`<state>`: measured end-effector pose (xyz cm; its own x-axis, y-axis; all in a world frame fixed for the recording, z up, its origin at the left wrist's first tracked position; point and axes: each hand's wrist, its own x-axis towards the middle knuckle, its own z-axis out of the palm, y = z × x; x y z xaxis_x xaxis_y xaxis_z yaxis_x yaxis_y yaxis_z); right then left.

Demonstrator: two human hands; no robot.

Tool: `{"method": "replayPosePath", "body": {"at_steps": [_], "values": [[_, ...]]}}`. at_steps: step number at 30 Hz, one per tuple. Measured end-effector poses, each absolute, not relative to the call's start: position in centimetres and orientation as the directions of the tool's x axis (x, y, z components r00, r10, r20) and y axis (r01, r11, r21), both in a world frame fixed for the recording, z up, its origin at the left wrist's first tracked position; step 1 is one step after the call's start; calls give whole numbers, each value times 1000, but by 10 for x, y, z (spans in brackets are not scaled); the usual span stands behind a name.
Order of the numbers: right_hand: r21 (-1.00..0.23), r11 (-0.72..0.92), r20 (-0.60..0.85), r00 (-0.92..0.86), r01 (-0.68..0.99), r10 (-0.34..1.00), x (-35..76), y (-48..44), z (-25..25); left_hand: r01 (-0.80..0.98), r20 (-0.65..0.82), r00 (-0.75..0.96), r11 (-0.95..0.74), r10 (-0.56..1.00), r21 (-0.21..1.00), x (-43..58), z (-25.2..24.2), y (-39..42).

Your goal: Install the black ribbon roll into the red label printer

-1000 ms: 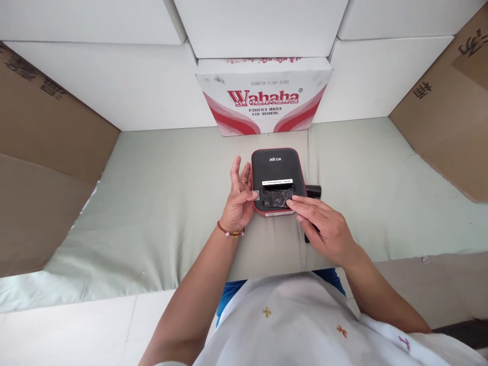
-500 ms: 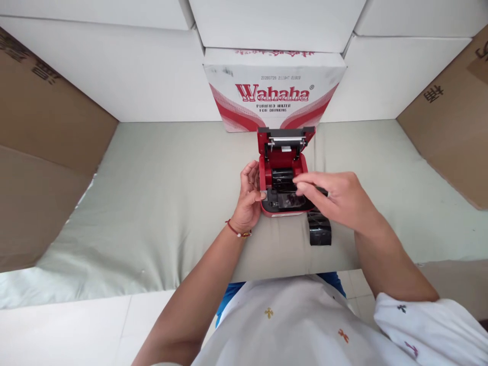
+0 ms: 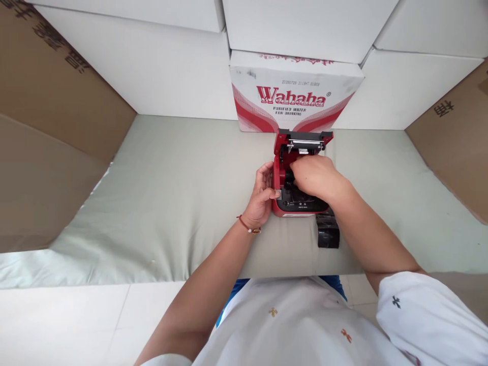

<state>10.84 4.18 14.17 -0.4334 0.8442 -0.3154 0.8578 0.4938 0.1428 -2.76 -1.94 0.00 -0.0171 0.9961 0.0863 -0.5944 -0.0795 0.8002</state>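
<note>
A small red and black label printer point(image 3: 281, 210) stands on the cloth with its lid point(image 3: 309, 135) tipped up and back. My left hand point(image 3: 261, 199) grips its left side, the thumb pressed by a grey tab at the front corner and the fingers along the outer wall. Inside the body lies a glossy black roll point(image 3: 289, 178). My right hand point(image 3: 317, 175) reaches in from the right, its fingers closed around the roll and partly hidden. A curled black strip point(image 3: 328, 236) lies on the cloth at the printer's front right.
Behind the printer stands a white and red Wahaha carton point(image 3: 297, 101), with white boxes point(image 3: 183, 76) stacked around it. Brown cardboard boxes flank the table, one at left point(image 3: 57, 137) and one at right point(image 3: 453, 147). A pale green cloth point(image 3: 171, 203) covers the tabletop.
My right hand has moved from the roll's right edge deeper into the printer, over the roll. My left hand keeps its hold. The whole view has shifted, so things appear further right.
</note>
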Motion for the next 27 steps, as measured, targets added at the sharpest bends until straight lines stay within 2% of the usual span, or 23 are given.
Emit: {"method": "replayPosePath", "body": {"at_steps": [4, 6, 8, 9, 11, 14, 18, 20, 23, 27], "values": [[63, 454, -186, -437, 889, 880, 127, 21, 157, -606, 73, -23, -72, 997, 792, -27, 2, -20], [-79, 478, -80, -483, 875, 872, 150, 5, 170, -606, 76, -23, -74, 997, 792, -28, 2, -20], [-282, 491, -9, -514, 824, 858, 183, -8, 181, -605, 77, -11, -68, 997, 793, -28, 2, -19], [-380, 468, 7, -503, 798, 864, 203, -12, 184, -607, 75, -5, -63, 997, 793, -28, 2, -19], [-481, 364, 5, -413, 797, 911, 244, -17, 183, -608, 71, -4, -59, 997, 792, -28, 2, -19], [-474, 219, -119, -309, 853, 944, 297, -17, 163, -597, 74, -10, -65, 997, 800, -29, 2, -19], [-413, 127, -269, -254, 902, 929, 328, -13, 122, -593, 72, -10, -64, 997, 803, -30, 3, -19], [-394, 119, -234, -224, 911, 946, 326, -13, 108, -594, 73, -9, -65, 997, 802, -31, 4, -20], [-395, 135, -95, -187, 909, 978, 311, -14, 97, -589, 73, -2, -60, 997, 806, -32, 4, -20], [-436, 246, -21, -283, 866, 959, 277, -10, 85, -580, 63, 1, -50, 998, 813, -33, 4, -19]]}}
